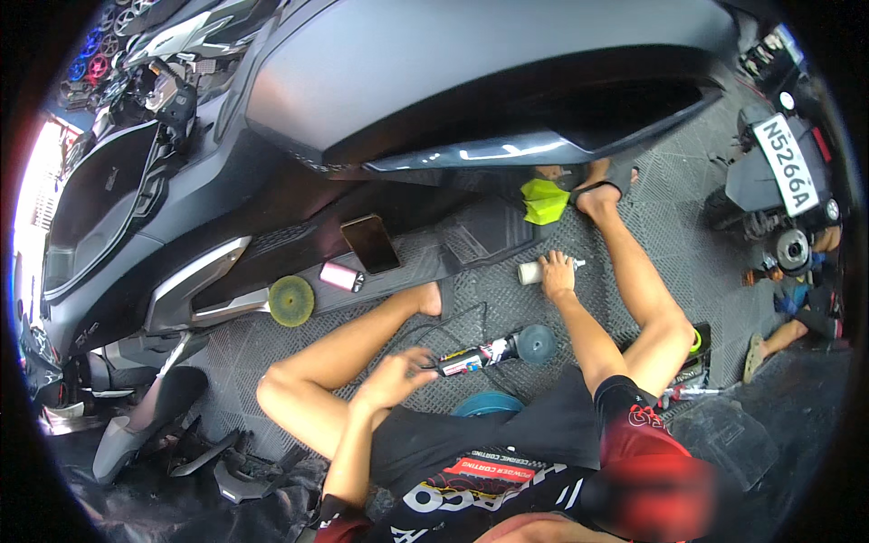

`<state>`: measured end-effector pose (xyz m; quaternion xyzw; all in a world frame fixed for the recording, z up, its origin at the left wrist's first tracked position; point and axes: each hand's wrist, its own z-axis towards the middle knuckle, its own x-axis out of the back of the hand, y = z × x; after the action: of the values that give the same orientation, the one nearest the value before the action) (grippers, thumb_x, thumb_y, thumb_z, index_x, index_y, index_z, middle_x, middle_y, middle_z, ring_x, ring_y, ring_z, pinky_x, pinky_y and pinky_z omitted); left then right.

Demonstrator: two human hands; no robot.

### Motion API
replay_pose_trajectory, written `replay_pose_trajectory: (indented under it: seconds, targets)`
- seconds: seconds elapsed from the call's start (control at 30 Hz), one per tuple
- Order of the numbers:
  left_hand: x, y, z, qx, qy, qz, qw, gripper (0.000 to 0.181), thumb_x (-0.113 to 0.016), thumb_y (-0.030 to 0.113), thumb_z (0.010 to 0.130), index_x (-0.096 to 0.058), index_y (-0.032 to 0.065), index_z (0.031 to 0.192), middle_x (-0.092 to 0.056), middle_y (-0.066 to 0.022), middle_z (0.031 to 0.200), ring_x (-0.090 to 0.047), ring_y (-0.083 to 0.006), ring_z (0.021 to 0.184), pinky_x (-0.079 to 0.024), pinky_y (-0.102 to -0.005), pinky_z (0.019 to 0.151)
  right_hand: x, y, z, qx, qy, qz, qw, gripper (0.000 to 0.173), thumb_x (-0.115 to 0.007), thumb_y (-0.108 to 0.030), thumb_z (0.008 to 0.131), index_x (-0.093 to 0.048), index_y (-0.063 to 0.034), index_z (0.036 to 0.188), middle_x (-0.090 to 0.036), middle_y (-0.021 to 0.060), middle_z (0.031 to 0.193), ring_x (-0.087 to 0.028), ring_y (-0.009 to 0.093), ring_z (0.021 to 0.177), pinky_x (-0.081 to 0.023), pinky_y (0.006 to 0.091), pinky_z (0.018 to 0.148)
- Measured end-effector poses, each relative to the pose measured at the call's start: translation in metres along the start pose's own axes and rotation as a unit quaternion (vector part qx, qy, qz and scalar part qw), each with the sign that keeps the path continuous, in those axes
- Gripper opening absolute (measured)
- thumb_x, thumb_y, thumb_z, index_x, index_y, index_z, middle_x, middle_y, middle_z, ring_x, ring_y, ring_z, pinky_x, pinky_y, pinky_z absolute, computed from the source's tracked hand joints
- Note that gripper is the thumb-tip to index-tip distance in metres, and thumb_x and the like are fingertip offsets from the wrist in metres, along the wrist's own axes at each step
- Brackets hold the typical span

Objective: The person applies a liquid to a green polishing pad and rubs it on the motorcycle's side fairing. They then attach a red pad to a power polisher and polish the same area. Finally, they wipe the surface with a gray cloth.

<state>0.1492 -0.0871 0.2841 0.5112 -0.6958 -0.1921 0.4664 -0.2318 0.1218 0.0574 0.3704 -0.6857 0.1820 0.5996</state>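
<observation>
My right hand [558,273] is closed around a white plastic squeeze bottle [530,273] lying low over the floor, its nozzle pointing right. My left hand [400,375], slightly blurred, has its fingers apart beside the cable end of a rotary polisher [477,358]. Whether a fingertip touches the polisher or its cable I cannot tell. The polisher lies on the floor between my legs, with a round grey pad [537,345] at its right end. Before me stands a dark grey scooter [407,75] with a glossy lower side trim [475,157].
On the scooter's footboard lie a smartphone [371,243] and a pink device [341,277]. A yellow-green foam pad [292,301] leans by the trim. A lime cloth [545,201] hangs near my right foot. Another motorcycle [767,183] and a person's leg [781,343] are at right.
</observation>
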Motion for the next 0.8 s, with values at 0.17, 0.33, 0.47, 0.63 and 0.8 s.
replay_pose_trajectory:
  seconds: [0.17,0.33,0.47,0.63,0.8]
  targets:
    - [0.045,0.031,0.020,-0.020,0.078,0.035,0.996,0.055,-0.076,0.028,0.091,-0.060,-0.0041,0.133,-0.073,-0.0224,0.114,-0.073,-0.0320,0.104,-0.057,-0.0404,0.090,0.017,0.032,-0.038,-0.154,-0.028,0.211,0.965,0.067,-0.086,-0.041,0.074,-0.061,-0.0170,0.132,-0.067,0.0148,0.126,-0.065,0.033,0.119,-0.047,0.0531,0.101]
    - [0.022,0.077,0.033,-0.057,0.049,0.004,0.997,0.054,-0.076,0.021,0.091,-0.059,-0.0059,0.135,-0.072,-0.0223,0.117,-0.072,-0.0269,0.105,-0.056,-0.0371,0.089,0.026,0.057,-0.068,-0.194,-0.012,0.361,0.912,0.071,-0.078,-0.061,0.078,-0.065,-0.0120,0.128,-0.073,0.0148,0.118,-0.070,0.032,0.108,-0.054,0.0464,0.092]
    - [0.023,0.066,0.017,-0.053,0.028,-0.004,0.998,0.046,-0.074,0.008,0.091,-0.060,-0.0061,0.132,-0.072,-0.0160,0.105,-0.069,-0.0205,0.095,-0.055,-0.0322,0.087,0.026,0.051,-0.054,-0.217,0.011,0.310,0.926,0.072,-0.076,-0.059,0.080,-0.062,-0.0089,0.131,-0.069,0.0196,0.124,-0.064,0.034,0.119,-0.048,0.0518,0.099]
    - [0.102,0.032,-0.071,0.064,0.207,0.081,0.973,0.035,-0.076,0.021,0.091,-0.067,-0.0042,0.114,-0.074,-0.0160,0.096,-0.069,-0.0165,0.089,-0.054,-0.0329,0.081,0.092,-0.001,-0.036,-0.214,-0.026,0.401,0.890,0.064,-0.076,-0.056,0.081,-0.068,-0.0094,0.124,-0.073,0.0165,0.119,-0.069,0.034,0.112,-0.051,0.0477,0.098]
    - [0.195,0.105,-0.090,-0.146,0.456,0.123,0.869,0.024,-0.076,0.019,0.092,-0.071,-0.0030,0.101,-0.072,-0.0128,0.080,-0.065,-0.0142,0.071,-0.052,-0.0313,0.068,-0.020,0.049,-0.063,-0.284,0.074,0.383,0.876,0.067,-0.074,-0.046,0.088,-0.057,-0.0041,0.137,-0.067,0.0218,0.127,-0.065,0.039,0.116,-0.050,0.0505,0.098]
